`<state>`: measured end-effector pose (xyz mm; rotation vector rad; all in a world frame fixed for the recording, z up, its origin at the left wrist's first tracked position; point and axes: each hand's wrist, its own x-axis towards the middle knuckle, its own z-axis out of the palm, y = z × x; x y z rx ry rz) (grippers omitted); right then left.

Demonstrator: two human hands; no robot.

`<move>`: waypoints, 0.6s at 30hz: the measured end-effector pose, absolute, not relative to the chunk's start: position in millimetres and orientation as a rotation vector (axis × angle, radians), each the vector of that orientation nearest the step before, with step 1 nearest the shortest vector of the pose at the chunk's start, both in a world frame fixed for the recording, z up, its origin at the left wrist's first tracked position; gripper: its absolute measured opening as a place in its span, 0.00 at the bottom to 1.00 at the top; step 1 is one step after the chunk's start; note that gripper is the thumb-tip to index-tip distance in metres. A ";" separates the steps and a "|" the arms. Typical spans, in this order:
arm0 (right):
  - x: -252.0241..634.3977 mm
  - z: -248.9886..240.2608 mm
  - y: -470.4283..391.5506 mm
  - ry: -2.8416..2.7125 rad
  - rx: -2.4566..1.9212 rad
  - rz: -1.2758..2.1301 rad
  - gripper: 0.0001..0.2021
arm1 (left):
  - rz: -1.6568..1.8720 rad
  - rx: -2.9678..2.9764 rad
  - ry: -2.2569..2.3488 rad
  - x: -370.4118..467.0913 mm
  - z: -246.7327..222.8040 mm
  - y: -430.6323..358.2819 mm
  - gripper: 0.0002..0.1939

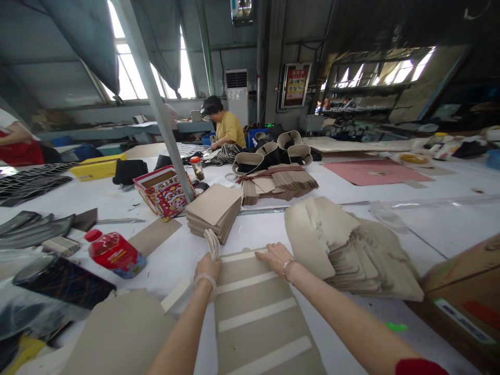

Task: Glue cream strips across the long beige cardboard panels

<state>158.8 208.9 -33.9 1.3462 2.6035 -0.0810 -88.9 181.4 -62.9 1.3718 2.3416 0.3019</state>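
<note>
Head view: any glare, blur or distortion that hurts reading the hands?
Head view: windows blown out, upper right dim; head view: wide-angle stretch toward the edges, cardboard box looks skewed; head view: left hand, right hand and striped board evenly lit, readable.

Both forearms reach forward from lower edge of view, converging toward middle. Left forearm [180, 333] bare, steeply angled, running up and slightly right; pale band [213, 285] round wrist. Left hand [208, 266] upright, fingers curled in closed grip, back of hand toward camera. Right forearm [347, 316] stretched long from lower right, bare up to red sleeve [417, 366]; thin bracelet at wrist. Right hand [278, 257] palm down, low, fingers extended toward left hand, hands apart.
</note>
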 end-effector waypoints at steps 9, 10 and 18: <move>164.2 -17.7 205.2 2.564 1.820 -0.360 0.13 | 0.444 1.389 2.100 -103.0 -29.0 181.2 0.09; 162.1 -14.5 201.6 2.567 1.885 -0.400 0.14 | 0.476 1.386 2.061 -104.8 -20.4 178.0 0.10; 105.8 20.8 115.5 2.611 1.670 -1.940 0.27 | 0.802 1.283 1.616 -66.9 67.9 104.8 0.21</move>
